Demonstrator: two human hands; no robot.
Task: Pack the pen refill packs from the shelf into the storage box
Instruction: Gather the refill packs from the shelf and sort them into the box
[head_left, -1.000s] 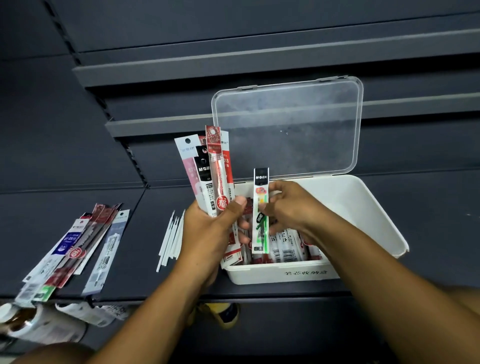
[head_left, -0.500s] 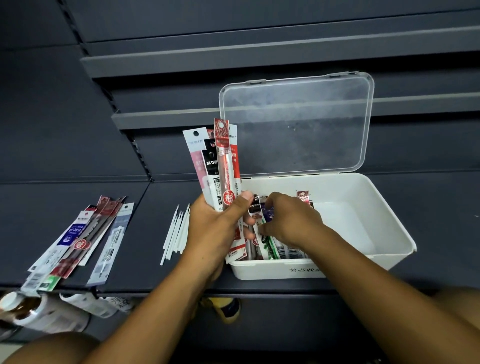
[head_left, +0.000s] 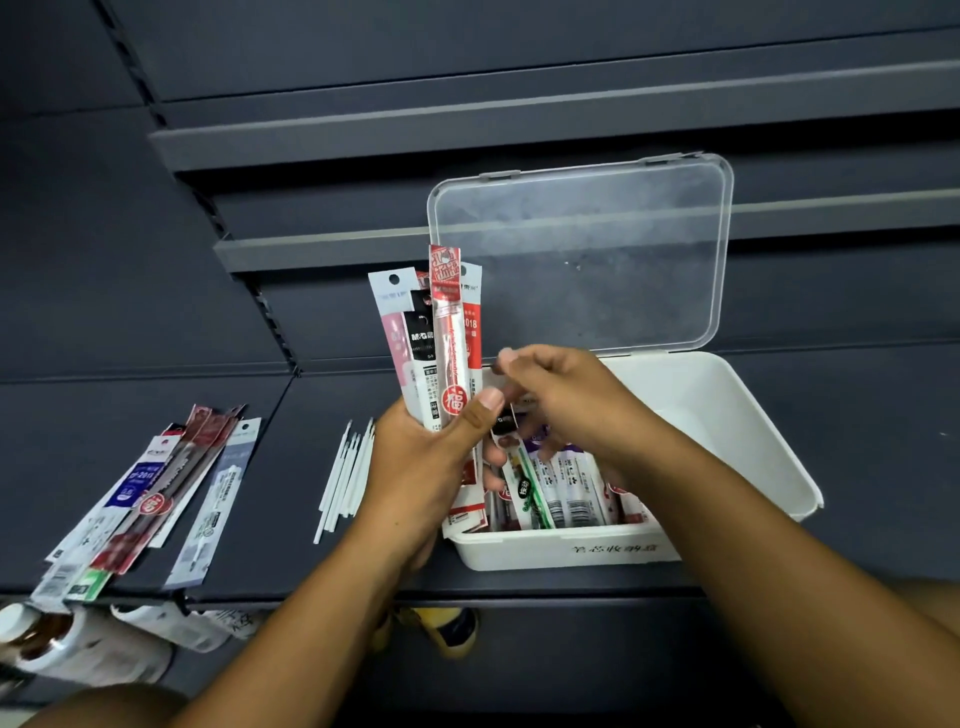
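A left hand (head_left: 421, 467) grips a bundle of pen refill packs (head_left: 441, 332) upright, long axes vertical, at the front-left corner of the storage box (head_left: 561, 548). The right hand (head_left: 561, 400), just beside on their right over packs already boxed (head_left: 566, 488), has fingers curled toward them; whether it pinches 1 is unclear.

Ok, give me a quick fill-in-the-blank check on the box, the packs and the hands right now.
1. The storage box has its clear lid ___.
2. The left hand grips the upright bundle of refill packs, its ___ pressed on the front pack.
3. The loose packs on the shelf lie to the ___ of the storage box.
Missing words: open; thumb; left.
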